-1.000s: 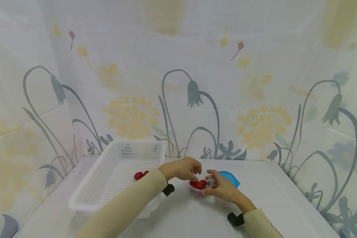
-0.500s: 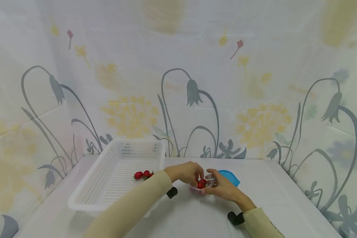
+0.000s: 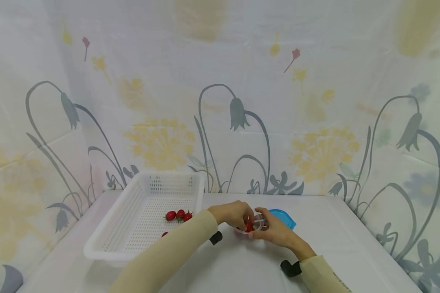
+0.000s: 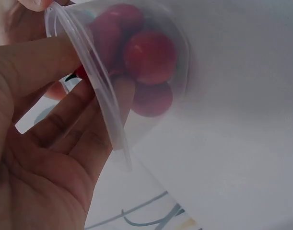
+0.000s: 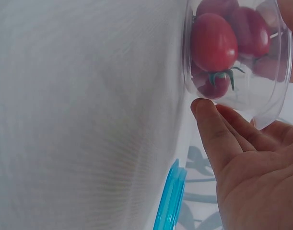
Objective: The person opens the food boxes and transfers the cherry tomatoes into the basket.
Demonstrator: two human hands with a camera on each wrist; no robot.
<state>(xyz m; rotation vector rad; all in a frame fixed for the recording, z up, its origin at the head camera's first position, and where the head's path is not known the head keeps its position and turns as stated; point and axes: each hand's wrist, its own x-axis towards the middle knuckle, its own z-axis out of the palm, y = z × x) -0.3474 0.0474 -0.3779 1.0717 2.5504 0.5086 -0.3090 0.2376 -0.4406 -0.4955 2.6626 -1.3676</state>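
Note:
A clear round plastic tub point(image 3: 239, 233) stands on the white table, with several red cherry tomatoes point(image 5: 214, 43) inside. My left hand point(image 3: 235, 214) reaches over its rim from the left. In the left wrist view the thumb and fingers go into the tub and pinch a cherry tomato point(image 4: 82, 72), mostly hidden behind the rim. From the right, my right hand point(image 3: 275, 231) holds the tub between thumb and fingers. Its fingertips lie against the tub's side, low near the base, in the right wrist view.
A blue lid point(image 3: 284, 219) lies on the table just behind my right hand. To the left stands a white perforated basket point(image 3: 108, 255) with several cherry tomatoes point(image 3: 170, 215) in it, partly hidden by my left sleeve point(image 3: 168, 254). A flower-printed curtain point(image 3: 220, 122) hangs behind the table.
My left hand has moved slightly right and down, its fingers going from above the tub to inside it. More tomatoes in the basket now show past the sleeve. My right hand has stayed still.

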